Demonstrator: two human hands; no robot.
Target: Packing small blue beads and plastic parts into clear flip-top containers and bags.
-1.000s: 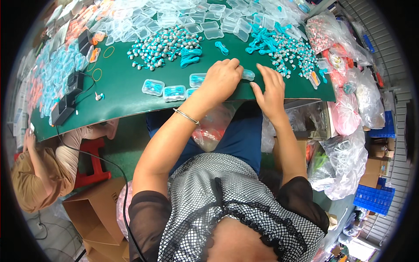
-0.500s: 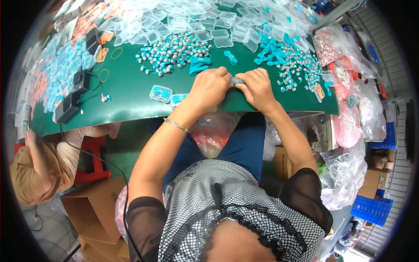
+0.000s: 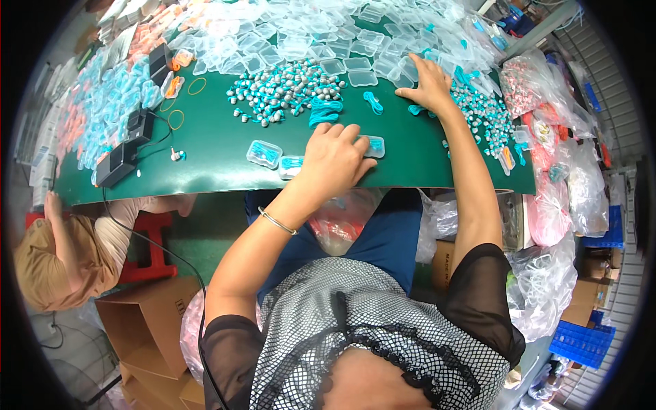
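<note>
My left hand [image 3: 335,158] is low over the near part of the green table [image 3: 212,160]. Its curled forefinger and thumb lie around the left end of a small clear plastic case [image 3: 374,146] with teal cord inside. Two similar filled cases, one left [image 3: 264,154] and one nearer [image 3: 290,166], sit beside my left wrist. Farther right, my right hand [image 3: 429,83] is spread with nothing visible in it, fingertips at the edge of the empty clear cases [image 3: 359,64]. A coiled teal cord [image 3: 372,102] lies between my hands, and a larger teal cord bundle [image 3: 324,113] is just beyond my left hand.
Silver-and-teal earbud-like pieces form a heap [image 3: 283,89] and a scattered pile [image 3: 485,113] at right. Black boxes [image 3: 123,154] with a cable, rubber bands [image 3: 176,120] and blue-filled cases [image 3: 116,102] lie left. A co-worker [image 3: 65,263] sits at far left.
Both hands held a small case together; now it is down by my left hand, nearer the table edge. My right hand has let go and reached away toward the empty cases, its fingers spreading.
</note>
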